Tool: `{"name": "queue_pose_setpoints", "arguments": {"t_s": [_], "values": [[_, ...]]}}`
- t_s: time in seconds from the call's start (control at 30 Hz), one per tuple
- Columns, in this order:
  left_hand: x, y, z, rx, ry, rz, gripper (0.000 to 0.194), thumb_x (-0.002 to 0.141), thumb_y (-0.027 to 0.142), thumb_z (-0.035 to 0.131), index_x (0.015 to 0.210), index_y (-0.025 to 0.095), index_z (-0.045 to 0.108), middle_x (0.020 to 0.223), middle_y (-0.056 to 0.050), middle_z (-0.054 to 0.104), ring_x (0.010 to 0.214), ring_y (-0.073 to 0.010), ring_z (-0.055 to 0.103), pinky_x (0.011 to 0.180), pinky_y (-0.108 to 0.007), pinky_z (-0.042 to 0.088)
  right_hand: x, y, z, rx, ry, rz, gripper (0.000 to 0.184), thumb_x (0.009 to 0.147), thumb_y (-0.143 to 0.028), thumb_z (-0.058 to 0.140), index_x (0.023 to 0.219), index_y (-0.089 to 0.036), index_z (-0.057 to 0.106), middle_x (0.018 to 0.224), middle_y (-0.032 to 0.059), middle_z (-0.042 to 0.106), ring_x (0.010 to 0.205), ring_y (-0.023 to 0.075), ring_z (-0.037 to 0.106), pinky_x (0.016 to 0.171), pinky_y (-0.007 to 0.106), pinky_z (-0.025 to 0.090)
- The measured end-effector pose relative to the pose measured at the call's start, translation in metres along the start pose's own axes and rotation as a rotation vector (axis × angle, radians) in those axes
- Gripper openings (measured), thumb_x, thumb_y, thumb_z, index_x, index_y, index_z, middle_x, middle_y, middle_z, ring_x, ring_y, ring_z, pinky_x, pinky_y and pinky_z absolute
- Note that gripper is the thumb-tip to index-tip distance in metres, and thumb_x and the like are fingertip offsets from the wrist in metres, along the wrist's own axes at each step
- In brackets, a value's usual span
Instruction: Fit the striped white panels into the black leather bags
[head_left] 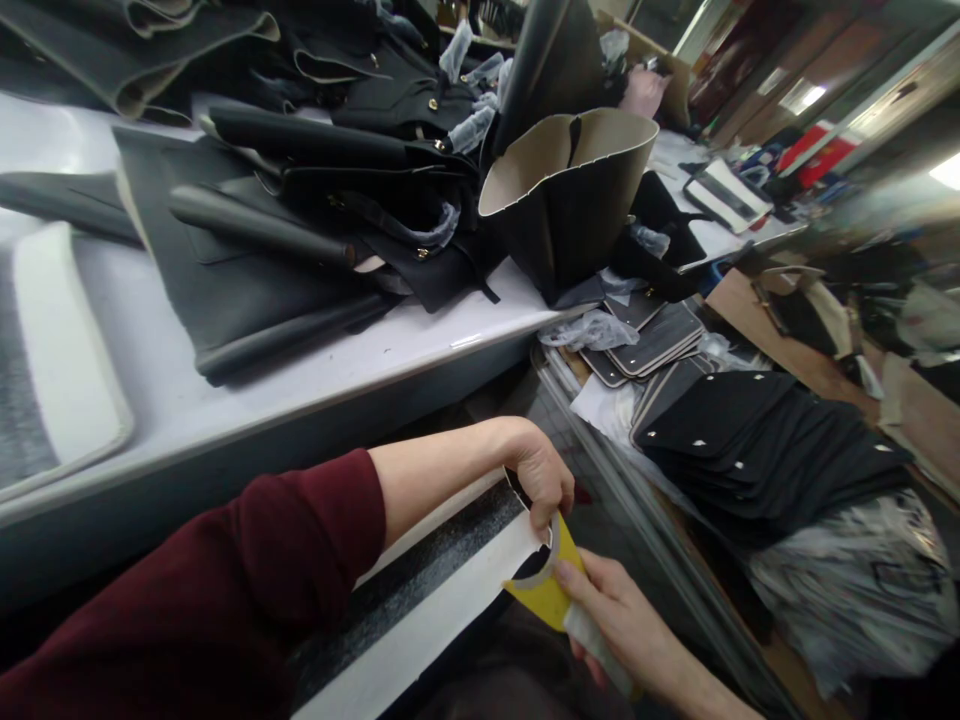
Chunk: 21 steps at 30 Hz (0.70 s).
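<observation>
A black-and-white striped panel [439, 575] lies low in front of me, its near end curling. My left hand [538, 478] reaches over from the left, fingers bent down and closed on the panel's far end. In my right hand [611, 605] is a yellow strip [545, 598] with a greyish edge, pinched under the thumb. The strip sits against the panel's curved end, just below my left fingers. A pale rolled part shows beneath the right hand; what it is I cannot make out.
A white table [480, 320] bears black leather bag pieces [255, 250] and an upright black bag body [577, 200] with a beige inside. Another striped panel [67, 340] lies at left. On the right are stacked black panels [757, 440] beside a metal rail [645, 510].
</observation>
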<state>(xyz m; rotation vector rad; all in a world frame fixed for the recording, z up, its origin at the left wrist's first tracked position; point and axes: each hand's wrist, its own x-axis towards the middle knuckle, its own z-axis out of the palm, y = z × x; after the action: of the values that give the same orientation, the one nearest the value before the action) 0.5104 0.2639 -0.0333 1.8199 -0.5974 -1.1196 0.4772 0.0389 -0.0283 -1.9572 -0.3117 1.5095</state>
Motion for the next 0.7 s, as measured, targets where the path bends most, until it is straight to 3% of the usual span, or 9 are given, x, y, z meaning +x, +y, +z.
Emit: {"name": "queue_pose_setpoints", "arguments": {"t_s": [0.2,0.43,0.7], "values": [[0.000,0.003,0.006,0.109,0.067,-0.035,0.066,0.055,0.027,0.072,0.117,0.005,0.065,0.102,-0.012,0.072,0.106,-0.0348,0.064,0.088,-0.038,0.053,-0.003,0.010,0.016,0.076,0.073,-0.006,0.068,0.081,-0.081,0.047,0.099,-0.015,0.052,0.050,0.0003,0.059,0.032,0.0113,0.050,0.031,0.016,0.032],[-0.008,0.014,0.010,0.224,0.100,-0.085,0.071,0.061,0.029,0.074,0.127,0.006,0.057,0.109,-0.014,0.072,0.098,-0.0294,0.067,0.078,-0.033,0.054,-0.001,0.012,0.019,0.142,0.074,-0.026,0.068,0.080,-0.081,0.048,0.099,-0.015,0.050,0.049,0.0003,0.059,0.031,0.0115,0.050,0.031,0.016,0.030],[-0.024,0.021,0.013,0.258,0.151,-0.090,0.078,0.067,0.024,0.073,0.138,0.003,0.047,0.121,-0.017,0.068,0.110,-0.0288,0.064,0.084,-0.030,0.052,0.002,0.011,0.016,0.153,0.052,-0.021,0.067,0.082,-0.079,0.048,0.102,-0.015,0.050,0.050,0.0006,0.059,0.032,0.0121,0.051,0.030,0.016,0.031]]}}
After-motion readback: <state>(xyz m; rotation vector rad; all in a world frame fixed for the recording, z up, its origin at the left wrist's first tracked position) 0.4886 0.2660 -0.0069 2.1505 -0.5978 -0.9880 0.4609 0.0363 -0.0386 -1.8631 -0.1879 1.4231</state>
